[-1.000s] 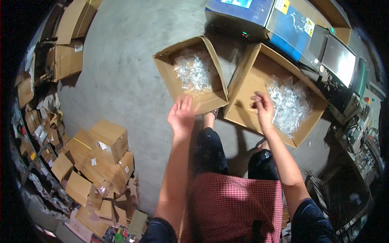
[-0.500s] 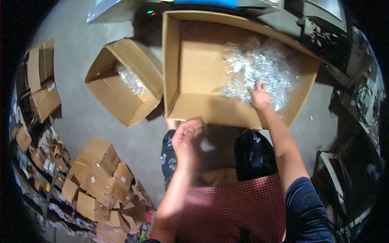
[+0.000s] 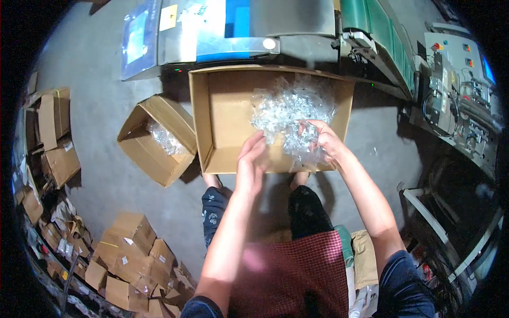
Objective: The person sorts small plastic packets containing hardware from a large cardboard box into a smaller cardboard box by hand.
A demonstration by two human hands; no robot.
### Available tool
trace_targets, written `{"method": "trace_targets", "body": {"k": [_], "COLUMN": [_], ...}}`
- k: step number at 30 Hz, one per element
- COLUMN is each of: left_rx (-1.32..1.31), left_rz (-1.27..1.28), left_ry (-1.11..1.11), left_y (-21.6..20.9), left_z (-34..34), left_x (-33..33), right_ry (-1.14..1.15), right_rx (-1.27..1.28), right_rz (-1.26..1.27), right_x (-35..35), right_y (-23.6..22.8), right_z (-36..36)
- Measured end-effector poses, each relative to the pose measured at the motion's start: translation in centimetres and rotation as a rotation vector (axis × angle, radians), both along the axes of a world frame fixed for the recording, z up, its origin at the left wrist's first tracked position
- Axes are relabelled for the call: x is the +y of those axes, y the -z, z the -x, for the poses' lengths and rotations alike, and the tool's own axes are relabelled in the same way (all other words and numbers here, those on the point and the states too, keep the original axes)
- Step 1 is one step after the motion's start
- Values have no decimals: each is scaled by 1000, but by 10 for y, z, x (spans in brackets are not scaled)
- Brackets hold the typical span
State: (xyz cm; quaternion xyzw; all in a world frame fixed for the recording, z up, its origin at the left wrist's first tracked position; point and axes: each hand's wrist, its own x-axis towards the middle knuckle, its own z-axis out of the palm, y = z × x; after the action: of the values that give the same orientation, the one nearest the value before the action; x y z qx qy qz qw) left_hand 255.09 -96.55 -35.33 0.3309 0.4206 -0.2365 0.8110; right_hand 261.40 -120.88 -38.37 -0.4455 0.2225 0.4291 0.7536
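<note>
1. Directly ahead of the seated person, on the grey floor (image 3: 106,175), stands a large open cardboard box (image 3: 228,127), its flaps up and its near wall just beyond the knees.
2. Inside that box, toward its right half, lies a heap of clear plastic packets (image 3: 289,106); the left half shows bare cardboard.
3. Right hand (image 3: 323,140): fingers curled and closed around a bunch of clear packets (image 3: 299,148), lifted just over the box's near edge and touching the heap behind it.
4. Left hand (image 3: 252,159): fingers extended and close together, palm turned toward the bunch, just beside it; whether the fingertips touch the plastic cannot be told.
5. Left of the large box, tilted on the floor, sits a smaller open cardboard box (image 3: 154,140) holding a smaller amount of the same clear packets (image 3: 164,138).
6. Progress, as a judgement: one bunch is in hand, while most of the heap lies in the large box, so the handling of packets appears far from finished; the smaller box has plenty of room.
7. Surroundings: a blue and grey machine (image 3: 222,26) behind the boxes, a green conveyor (image 3: 376,26) at upper right, and stacked small cartons (image 3: 127,254) at lower left.
8. Lap: a red checked apron (image 3: 291,275) covers it.
</note>
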Motion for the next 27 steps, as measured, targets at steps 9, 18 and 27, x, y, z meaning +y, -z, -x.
{"method": "trace_targets", "body": {"k": [9,18,27], "left_rx": [-265,-99,118], "left_rz": [387,204,47], "left_ry": [-175,-576,-711], "left_y": [-35,12,92], "left_z": [11,84,152], "left_x": [131,317,349], "right_ry": [-242,-564,-601], "right_rx": [31,-73,-419], "right_rz": [-202,-334,431], "right_x": [203,405,430], "right_y": [-81,-23,43], "right_z": [-23,-27,10]}}
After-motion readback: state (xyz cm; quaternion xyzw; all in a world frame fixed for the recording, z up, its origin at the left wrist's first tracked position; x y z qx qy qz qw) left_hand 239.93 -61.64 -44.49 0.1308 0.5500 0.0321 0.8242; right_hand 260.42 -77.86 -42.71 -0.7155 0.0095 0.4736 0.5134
